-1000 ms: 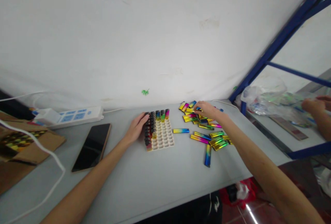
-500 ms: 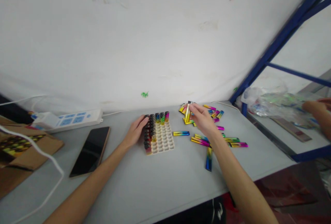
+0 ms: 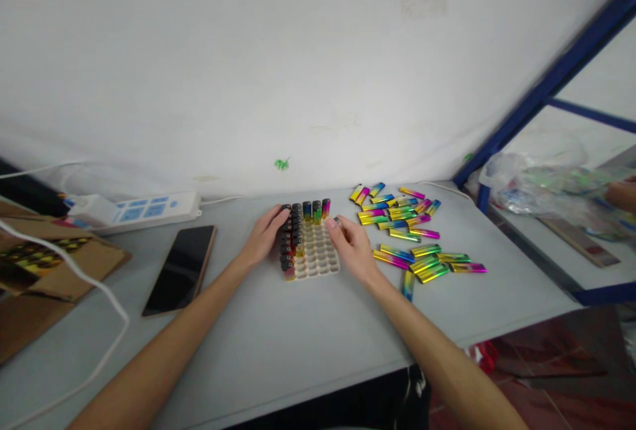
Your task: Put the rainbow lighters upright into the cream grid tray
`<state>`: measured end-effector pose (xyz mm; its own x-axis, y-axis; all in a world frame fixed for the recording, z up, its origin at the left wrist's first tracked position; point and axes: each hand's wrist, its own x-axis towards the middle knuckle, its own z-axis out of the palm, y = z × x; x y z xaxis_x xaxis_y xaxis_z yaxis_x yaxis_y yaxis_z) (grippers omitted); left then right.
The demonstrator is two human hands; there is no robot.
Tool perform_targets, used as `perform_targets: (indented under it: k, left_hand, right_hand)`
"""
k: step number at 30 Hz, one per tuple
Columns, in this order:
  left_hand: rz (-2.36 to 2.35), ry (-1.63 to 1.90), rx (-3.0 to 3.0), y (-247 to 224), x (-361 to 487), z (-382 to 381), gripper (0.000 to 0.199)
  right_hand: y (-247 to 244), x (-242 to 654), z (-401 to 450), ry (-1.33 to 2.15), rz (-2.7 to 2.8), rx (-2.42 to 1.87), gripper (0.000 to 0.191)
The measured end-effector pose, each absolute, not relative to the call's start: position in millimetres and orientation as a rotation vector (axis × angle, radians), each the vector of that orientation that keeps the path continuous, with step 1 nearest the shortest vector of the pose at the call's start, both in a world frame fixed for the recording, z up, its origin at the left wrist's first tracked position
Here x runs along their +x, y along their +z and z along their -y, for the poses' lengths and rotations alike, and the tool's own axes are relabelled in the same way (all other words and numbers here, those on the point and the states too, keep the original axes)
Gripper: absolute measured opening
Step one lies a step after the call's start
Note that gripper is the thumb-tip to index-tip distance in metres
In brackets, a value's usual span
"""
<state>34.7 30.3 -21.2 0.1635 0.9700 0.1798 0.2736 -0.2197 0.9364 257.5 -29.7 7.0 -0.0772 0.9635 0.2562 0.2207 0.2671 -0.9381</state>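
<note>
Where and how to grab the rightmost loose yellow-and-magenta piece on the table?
I'd pinch the rightmost piece across its long edges at the magenta end, coming from the right and slightly above. It's slim, lies flat and runs left to right; the magenta tip points away from the pile, past the yellow-and-green piece lying close along its far side.
</note>
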Motion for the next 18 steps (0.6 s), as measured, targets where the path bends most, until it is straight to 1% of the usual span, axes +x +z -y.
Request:
perform_targets:
  k: [3, 7, 10, 15, 18]
  left_hand:
    - [-1.228, 1.091, 1.635, -23, 34, -31, 0.044]
    - [-1.224, 1.095, 1.641, -25, 33, -32, 0.044]
    - [-1.214, 1.092, 1.643, -25, 34, -32, 0.044]
    - [-1.195, 1.090, 1.631, -25, 34, -31, 0.042]
    - [-1.177, 1.093, 1.635, -23, 35, -30, 0.041]
  right_hand:
    - [4, 255, 33, 0.841, 1.540, -1.237, 0.055]
    - [3, 252, 35, 0.814, 1.501, -1.333, 0.047]
    - [2, 250, 35, 0.838, 1.499, -1.326, 0.042]
    - [-3, 249, 34, 0.860, 1.496, -1.307, 0.045]
    - [-6, 251, 33, 0.934, 1.480, -1.246, 0.039]
